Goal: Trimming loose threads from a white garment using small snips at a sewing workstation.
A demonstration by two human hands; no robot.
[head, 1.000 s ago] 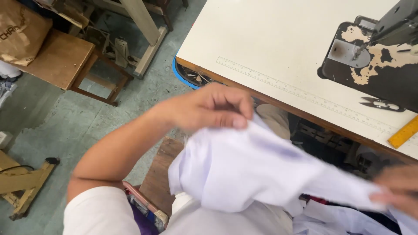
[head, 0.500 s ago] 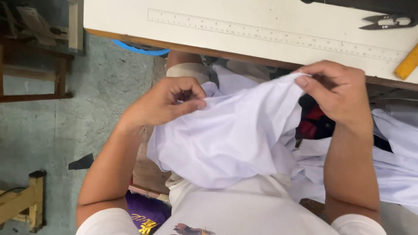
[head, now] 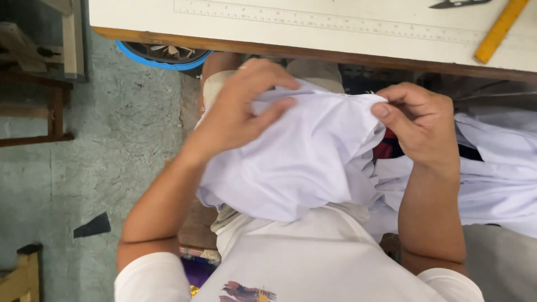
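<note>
Both hands, left (head: 238,114) and right (head: 422,120), pinch the white fabric (head: 302,162) below the surface (head: 335,39) edge; a loose pinch could let the bunched cloth slip floorward.

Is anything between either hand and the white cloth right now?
Nothing visible: the left hand and right hand both already pinch the crumpled white cloth directly, along its top edge below the table.
</note>
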